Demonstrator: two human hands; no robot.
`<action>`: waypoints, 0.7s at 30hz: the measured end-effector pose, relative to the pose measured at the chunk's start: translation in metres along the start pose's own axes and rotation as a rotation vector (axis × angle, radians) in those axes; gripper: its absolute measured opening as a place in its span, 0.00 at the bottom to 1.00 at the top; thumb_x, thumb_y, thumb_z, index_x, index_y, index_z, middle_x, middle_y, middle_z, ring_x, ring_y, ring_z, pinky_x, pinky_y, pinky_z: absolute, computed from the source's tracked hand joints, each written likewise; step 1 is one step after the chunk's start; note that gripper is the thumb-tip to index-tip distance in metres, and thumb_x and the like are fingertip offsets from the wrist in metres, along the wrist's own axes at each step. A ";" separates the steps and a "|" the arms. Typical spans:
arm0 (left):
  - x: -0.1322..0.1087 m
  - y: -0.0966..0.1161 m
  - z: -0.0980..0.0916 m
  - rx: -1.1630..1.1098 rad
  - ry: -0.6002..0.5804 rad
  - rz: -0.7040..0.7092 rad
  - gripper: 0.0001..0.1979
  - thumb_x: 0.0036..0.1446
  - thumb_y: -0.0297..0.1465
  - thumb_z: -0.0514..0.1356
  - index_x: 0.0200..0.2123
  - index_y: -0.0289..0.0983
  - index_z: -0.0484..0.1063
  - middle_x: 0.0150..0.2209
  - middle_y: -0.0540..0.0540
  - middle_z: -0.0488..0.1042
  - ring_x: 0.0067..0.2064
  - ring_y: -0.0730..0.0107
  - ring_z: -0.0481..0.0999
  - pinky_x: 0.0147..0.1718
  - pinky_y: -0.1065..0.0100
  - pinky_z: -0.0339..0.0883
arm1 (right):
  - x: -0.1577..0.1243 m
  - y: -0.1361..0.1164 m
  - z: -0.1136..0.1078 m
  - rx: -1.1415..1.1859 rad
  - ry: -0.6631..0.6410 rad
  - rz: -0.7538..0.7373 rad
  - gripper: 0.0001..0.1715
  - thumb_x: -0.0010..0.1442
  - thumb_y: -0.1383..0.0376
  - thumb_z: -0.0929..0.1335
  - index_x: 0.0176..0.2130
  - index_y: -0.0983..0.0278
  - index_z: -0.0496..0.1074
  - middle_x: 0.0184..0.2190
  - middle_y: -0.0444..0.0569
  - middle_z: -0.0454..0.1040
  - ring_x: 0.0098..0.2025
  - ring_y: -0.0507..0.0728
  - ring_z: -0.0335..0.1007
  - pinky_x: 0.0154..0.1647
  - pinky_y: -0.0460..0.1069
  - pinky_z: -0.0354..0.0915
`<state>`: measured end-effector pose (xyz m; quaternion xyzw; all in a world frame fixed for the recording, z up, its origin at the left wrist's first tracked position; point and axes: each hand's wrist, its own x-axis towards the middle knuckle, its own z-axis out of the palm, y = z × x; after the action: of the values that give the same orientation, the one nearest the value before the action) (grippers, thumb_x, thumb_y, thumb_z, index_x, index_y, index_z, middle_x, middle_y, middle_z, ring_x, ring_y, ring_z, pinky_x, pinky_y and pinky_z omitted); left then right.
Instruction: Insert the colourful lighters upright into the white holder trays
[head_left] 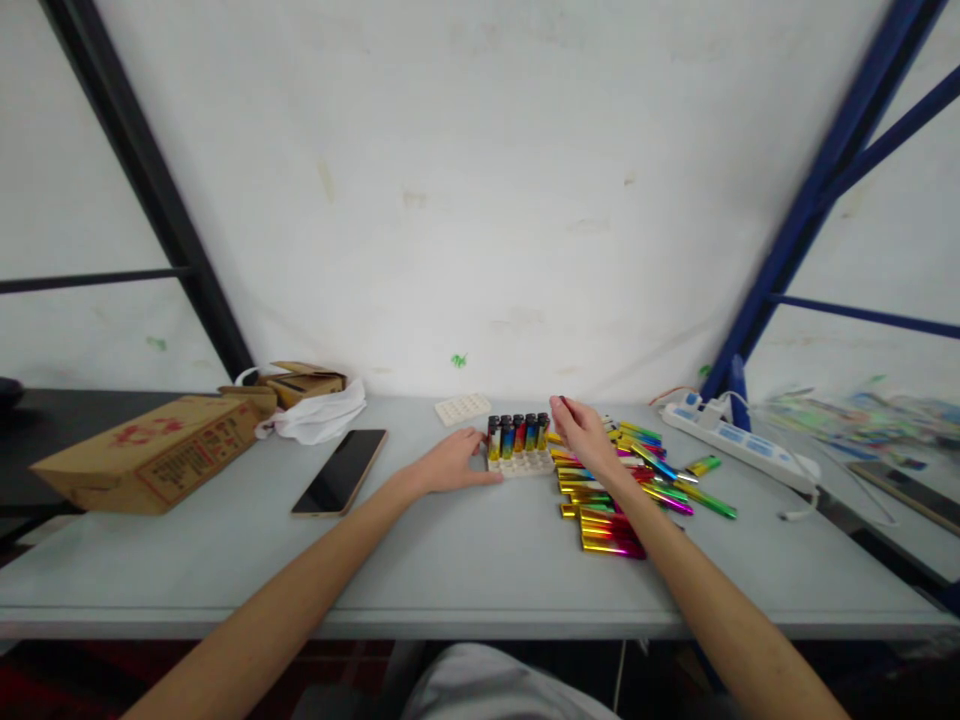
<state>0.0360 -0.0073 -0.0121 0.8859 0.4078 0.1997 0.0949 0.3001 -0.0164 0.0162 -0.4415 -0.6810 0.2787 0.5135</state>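
Observation:
Lighters [508, 438] with shiny multicoloured bodies and black tops stand upright in the back rows of a white tray [525, 465]; its front holes are bare. At the tray's left end, my left hand [454, 462] holds the corner, thumb along the front edge and fingers by the leftmost lighter. Just right of the standing lighters, my right hand [581, 430] is raised in a pinch. A small dark end shows at its fingertips, like a lighter's black top; the fingers cover the rest. Beneath and beside that hand lies a loose pile of metallic lighters [611, 535].
Behind is a second white tray [463, 408]. To the left lie a phone [340, 473], a white bag [319, 413] and a cardboard box [157, 450]. A power strip [739, 440] and clear plastic wrapping [862, 420] are on the right. A wall [480, 200] bounds the table's back.

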 end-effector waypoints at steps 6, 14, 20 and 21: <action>0.000 0.000 0.000 -0.021 0.002 -0.006 0.30 0.52 0.57 0.64 0.42 0.35 0.73 0.40 0.41 0.75 0.41 0.54 0.74 0.42 0.59 0.70 | -0.006 -0.005 0.005 -0.183 0.102 -0.032 0.31 0.63 0.43 0.63 0.20 0.60 0.55 0.18 0.40 0.52 0.23 0.51 0.50 0.26 0.48 0.47; 0.001 -0.003 0.003 0.017 -0.013 -0.005 0.31 0.53 0.57 0.64 0.43 0.34 0.73 0.40 0.40 0.75 0.42 0.53 0.75 0.43 0.59 0.70 | -0.009 -0.002 0.015 -0.244 0.103 -0.040 0.24 0.61 0.50 0.62 0.21 0.60 0.58 0.18 0.40 0.55 0.24 0.52 0.53 0.27 0.48 0.47; 0.000 0.001 0.000 -0.007 0.002 -0.017 0.30 0.51 0.57 0.64 0.42 0.36 0.73 0.40 0.41 0.76 0.41 0.53 0.75 0.42 0.59 0.70 | -0.010 -0.002 0.017 -0.262 0.086 -0.042 0.25 0.62 0.50 0.62 0.20 0.60 0.58 0.17 0.40 0.56 0.24 0.52 0.53 0.27 0.48 0.47; 0.000 0.001 0.000 -0.010 0.004 -0.019 0.30 0.51 0.57 0.64 0.41 0.36 0.73 0.39 0.41 0.76 0.41 0.53 0.75 0.42 0.59 0.70 | -0.010 -0.003 0.017 -0.264 0.085 -0.049 0.25 0.62 0.49 0.62 0.21 0.60 0.58 0.18 0.40 0.56 0.24 0.52 0.53 0.27 0.48 0.47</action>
<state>0.0368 -0.0082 -0.0118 0.8811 0.4156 0.2024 0.1003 0.2842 -0.0253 0.0084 -0.4997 -0.6999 0.1552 0.4862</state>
